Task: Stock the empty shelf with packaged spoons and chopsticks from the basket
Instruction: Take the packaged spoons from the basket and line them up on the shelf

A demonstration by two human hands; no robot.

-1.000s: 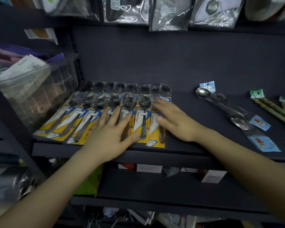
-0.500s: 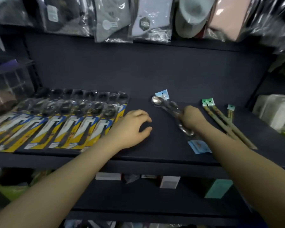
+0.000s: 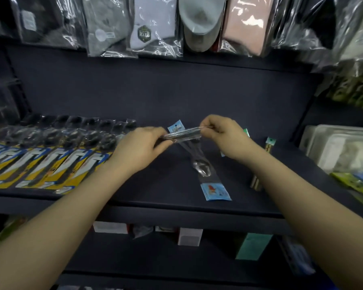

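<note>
My left hand (image 3: 139,150) and my right hand (image 3: 226,136) hold one clear-wrapped spoon packet (image 3: 182,135) between them, crosswise just above the dark shelf (image 3: 155,197). Each hand pinches one end of it. Below it another clear spoon packet with a blue label (image 3: 208,174) lies on the shelf, pointing toward the front edge. A row of yellow-carded spoon packs (image 3: 50,162) covers the shelf's left part. Chopstick packs (image 3: 260,164) with green tags lie to the right, partly hidden by my right forearm. No basket is in view.
Bagged socks and caps (image 3: 153,26) hang from the shelf above, close over the working area. Clear plastic containers (image 3: 342,149) fill the neighbouring shelf on the right. Small boxes (image 3: 190,236) stand on the lower shelf.
My view has shifted right. My left hand left the yellow packs and came over to the middle; both hands now lift one clear spoon packet off the shelf.
</note>
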